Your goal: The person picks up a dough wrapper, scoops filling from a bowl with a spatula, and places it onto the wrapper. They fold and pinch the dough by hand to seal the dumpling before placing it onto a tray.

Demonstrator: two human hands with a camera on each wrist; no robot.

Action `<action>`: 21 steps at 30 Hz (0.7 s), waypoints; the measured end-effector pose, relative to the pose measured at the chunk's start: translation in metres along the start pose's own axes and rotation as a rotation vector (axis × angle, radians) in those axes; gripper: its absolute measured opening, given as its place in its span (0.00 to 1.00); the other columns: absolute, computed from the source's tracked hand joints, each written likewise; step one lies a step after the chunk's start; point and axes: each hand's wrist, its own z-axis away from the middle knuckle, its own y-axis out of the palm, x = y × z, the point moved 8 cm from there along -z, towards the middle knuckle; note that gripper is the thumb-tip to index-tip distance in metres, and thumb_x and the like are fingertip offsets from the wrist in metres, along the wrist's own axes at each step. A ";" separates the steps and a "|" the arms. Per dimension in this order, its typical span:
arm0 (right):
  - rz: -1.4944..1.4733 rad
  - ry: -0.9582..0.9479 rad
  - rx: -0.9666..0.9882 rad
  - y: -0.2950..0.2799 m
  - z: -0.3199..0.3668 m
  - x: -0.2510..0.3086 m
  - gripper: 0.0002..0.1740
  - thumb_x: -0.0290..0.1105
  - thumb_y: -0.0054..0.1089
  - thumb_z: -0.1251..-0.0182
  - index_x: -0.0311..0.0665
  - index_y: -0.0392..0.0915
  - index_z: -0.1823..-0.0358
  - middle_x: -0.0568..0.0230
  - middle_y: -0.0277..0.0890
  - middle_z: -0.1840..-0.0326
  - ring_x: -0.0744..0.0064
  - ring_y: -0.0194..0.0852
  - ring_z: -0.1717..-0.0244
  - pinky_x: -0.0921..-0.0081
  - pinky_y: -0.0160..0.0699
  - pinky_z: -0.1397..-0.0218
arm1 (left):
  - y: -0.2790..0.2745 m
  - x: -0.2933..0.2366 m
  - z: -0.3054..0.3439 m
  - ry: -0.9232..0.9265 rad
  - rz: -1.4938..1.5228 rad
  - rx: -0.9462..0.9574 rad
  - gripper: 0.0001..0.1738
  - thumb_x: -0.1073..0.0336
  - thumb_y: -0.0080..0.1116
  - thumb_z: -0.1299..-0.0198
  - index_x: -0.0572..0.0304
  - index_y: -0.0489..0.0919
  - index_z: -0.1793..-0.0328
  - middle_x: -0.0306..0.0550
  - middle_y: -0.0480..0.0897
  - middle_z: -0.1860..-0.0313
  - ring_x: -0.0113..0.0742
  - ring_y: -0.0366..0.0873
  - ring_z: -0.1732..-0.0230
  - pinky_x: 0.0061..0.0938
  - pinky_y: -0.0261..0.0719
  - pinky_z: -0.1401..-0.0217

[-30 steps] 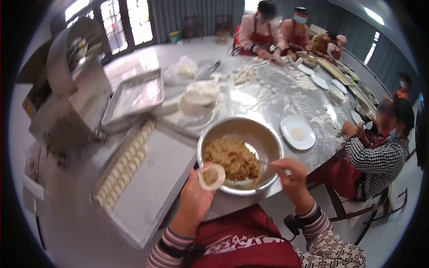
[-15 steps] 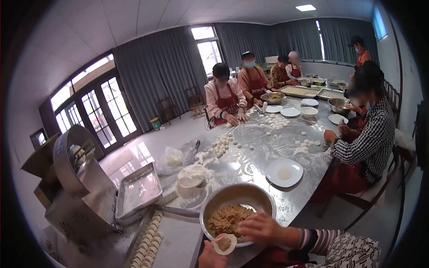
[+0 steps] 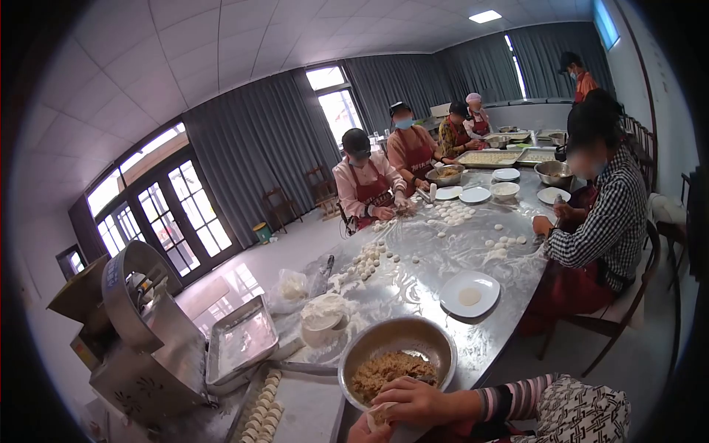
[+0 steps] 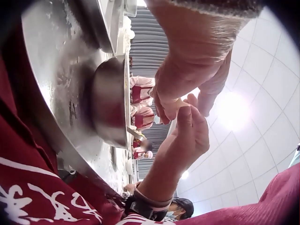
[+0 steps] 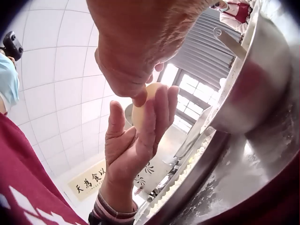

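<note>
Low in the head view, my left hand (image 3: 369, 430) cradles a filled dumpling wrapper (image 3: 380, 418) beside the mixing bowl. My right hand (image 3: 425, 402) reaches over from the right and pinches the wrapper's edge. The right wrist view has the pale round wrapper (image 5: 142, 112) lying along the left hand's fingers, with the right fingertips on its upper edge. Both hands largely cover the wrapper in the left wrist view. Brown minced filling (image 3: 388, 371) lies in the metal mixing bowl (image 3: 399, 328). A metal utensil's handle (image 5: 229, 41) leans over the bowl's rim.
Left of the bowl a tray (image 3: 314, 391) holds rows of finished dumplings (image 3: 260, 413). Behind it are another metal tray (image 3: 240, 343), a heap of flour (image 3: 325, 308) and a steel machine (image 3: 151, 332). A white plate (image 3: 470, 293) carries one wrapper. Several people work around the table.
My right hand has left the bowl's right side and come across to the wrapper, taking hold of its edge. The filling in the wrapper is now covered. The head view has tilted up.
</note>
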 end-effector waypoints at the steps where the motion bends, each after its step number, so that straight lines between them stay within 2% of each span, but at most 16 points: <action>1: -0.057 0.062 -0.027 0.001 -0.001 -0.005 0.14 0.30 0.62 0.52 0.40 0.77 0.60 0.60 0.74 0.46 0.56 0.72 0.44 0.60 0.72 0.45 | 0.022 -0.014 0.003 0.054 -0.063 0.064 0.29 0.73 0.60 0.43 0.65 0.66 0.35 0.42 0.73 0.44 0.30 0.73 0.44 0.24 0.71 0.41; 2: -0.055 0.060 -0.029 0.003 -0.001 -0.006 0.14 0.30 0.62 0.52 0.40 0.77 0.60 0.60 0.74 0.46 0.56 0.72 0.44 0.60 0.72 0.45 | 0.023 -0.011 0.002 0.055 -0.065 0.065 0.29 0.73 0.60 0.43 0.65 0.66 0.35 0.42 0.73 0.44 0.30 0.73 0.44 0.24 0.71 0.41; 4: -0.106 0.071 -0.059 0.006 -0.004 -0.009 0.16 0.27 0.66 0.52 0.37 0.79 0.58 0.58 0.77 0.49 0.56 0.74 0.47 0.62 0.74 0.46 | 0.017 -0.009 0.001 0.121 -0.263 0.009 0.28 0.68 0.62 0.41 0.65 0.68 0.36 0.42 0.73 0.45 0.29 0.73 0.46 0.21 0.71 0.43; 8: -0.109 0.085 -0.058 0.008 -0.008 -0.008 0.18 0.28 0.68 0.51 0.37 0.78 0.56 0.58 0.77 0.50 0.55 0.75 0.49 0.64 0.74 0.46 | 0.013 -0.012 0.002 0.104 -0.262 -0.041 0.25 0.65 0.60 0.38 0.65 0.68 0.36 0.42 0.75 0.46 0.29 0.74 0.47 0.20 0.72 0.45; 10: -0.161 0.280 -0.211 0.000 -0.008 -0.015 0.19 0.29 0.68 0.48 0.36 0.76 0.53 0.56 0.77 0.53 0.58 0.77 0.51 0.67 0.75 0.47 | 0.017 -0.025 0.004 0.164 -0.240 -0.030 0.24 0.64 0.56 0.33 0.66 0.68 0.34 0.43 0.76 0.46 0.30 0.74 0.46 0.22 0.73 0.43; 11: -0.164 0.273 -0.213 -0.003 -0.010 -0.008 0.19 0.29 0.68 0.48 0.36 0.76 0.53 0.56 0.77 0.53 0.58 0.77 0.51 0.67 0.75 0.47 | 0.011 -0.023 0.004 0.169 -0.245 -0.033 0.24 0.64 0.56 0.33 0.66 0.68 0.34 0.43 0.76 0.46 0.30 0.74 0.46 0.22 0.73 0.43; 13: -0.290 0.826 -0.049 0.007 0.013 -0.032 0.20 0.32 0.67 0.41 0.33 0.74 0.50 0.58 0.78 0.55 0.68 0.77 0.54 0.73 0.75 0.49 | -0.005 -0.025 0.007 0.289 -0.259 -0.155 0.24 0.65 0.55 0.32 0.68 0.67 0.33 0.45 0.76 0.43 0.32 0.75 0.44 0.24 0.73 0.40; 14: -0.289 0.827 -0.045 0.007 0.015 -0.034 0.20 0.32 0.67 0.41 0.33 0.74 0.50 0.58 0.78 0.55 0.68 0.77 0.54 0.73 0.75 0.49 | -0.007 -0.022 0.008 0.289 -0.255 -0.156 0.24 0.65 0.55 0.32 0.68 0.67 0.33 0.45 0.76 0.43 0.32 0.75 0.44 0.24 0.73 0.40; 16: -0.751 0.977 0.134 0.044 0.034 -0.044 0.19 0.35 0.64 0.36 0.32 0.74 0.49 0.64 0.79 0.58 0.79 0.76 0.57 0.80 0.74 0.53 | -0.008 -0.030 0.015 0.290 -0.361 -0.281 0.25 0.66 0.55 0.33 0.68 0.67 0.33 0.47 0.76 0.41 0.33 0.74 0.42 0.25 0.72 0.38; 17: -1.056 1.069 0.187 0.071 0.052 -0.047 0.18 0.37 0.61 0.33 0.32 0.74 0.48 0.70 0.78 0.61 0.84 0.73 0.60 0.84 0.72 0.56 | -0.006 -0.030 0.016 0.287 -0.357 -0.283 0.25 0.66 0.55 0.33 0.68 0.67 0.33 0.47 0.76 0.41 0.33 0.74 0.42 0.25 0.72 0.38; 21: -1.241 1.038 0.227 0.085 0.058 -0.045 0.17 0.36 0.59 0.32 0.32 0.74 0.47 0.72 0.77 0.63 0.85 0.72 0.62 0.85 0.71 0.59 | -0.006 -0.023 0.013 0.258 -0.311 -0.249 0.23 0.69 0.55 0.34 0.68 0.68 0.34 0.47 0.77 0.43 0.32 0.74 0.43 0.25 0.72 0.39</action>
